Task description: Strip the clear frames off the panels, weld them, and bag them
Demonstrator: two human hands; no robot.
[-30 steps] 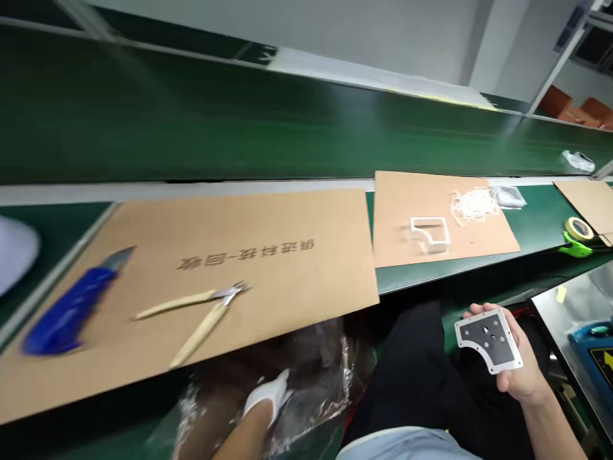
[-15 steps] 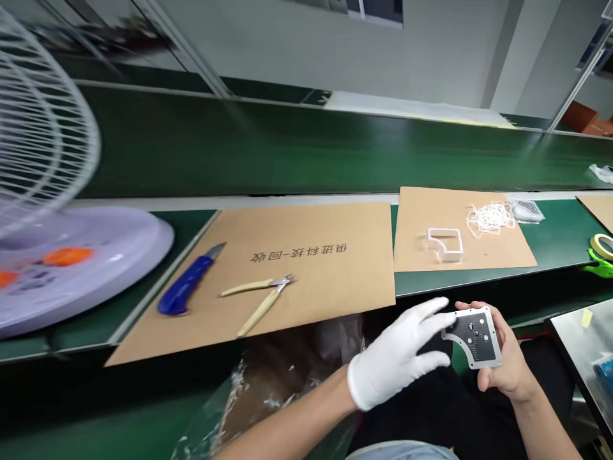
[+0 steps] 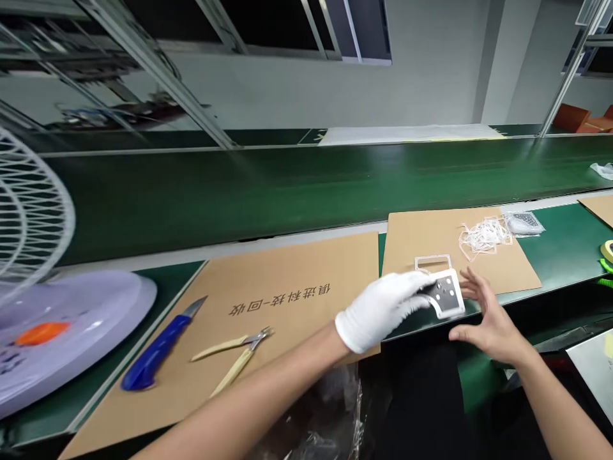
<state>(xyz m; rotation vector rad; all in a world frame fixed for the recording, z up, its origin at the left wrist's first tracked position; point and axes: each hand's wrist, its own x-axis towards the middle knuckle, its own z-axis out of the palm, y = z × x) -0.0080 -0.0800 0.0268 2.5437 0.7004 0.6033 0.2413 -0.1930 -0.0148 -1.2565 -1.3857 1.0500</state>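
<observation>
My left hand (image 3: 380, 311), in a white glove, grips a flat black plate with a pale rim and a curved cutout (image 3: 447, 296) by its left side. Just right of that plate, my bare right hand (image 3: 491, 322) is open, thumb and fingers spread. Whether its fingertips touch the plate's edge I cannot tell. Behind the plate, a clear plastic frame (image 3: 433, 259) rests on the right cardboard sheet (image 3: 407, 233), partly covered by the glove and plate. A heap of thin white strips (image 3: 486, 236) lies farther back, beside a small bag of parts (image 3: 524, 223).
On the left cardboard (image 3: 297, 268) are a blue-handled knife (image 3: 158, 351) and yellow-handled nippers (image 3: 239, 351). A lilac fan base (image 3: 86, 332) stands at far left. Clear plastic film (image 3: 330, 415) hangs below the bench edge. Yellow tape (image 3: 608, 250) is at far right.
The plate has passed from my right hand to my gloved left hand and moved up toward the bench edge. My right hand has opened. The view has tilted up.
</observation>
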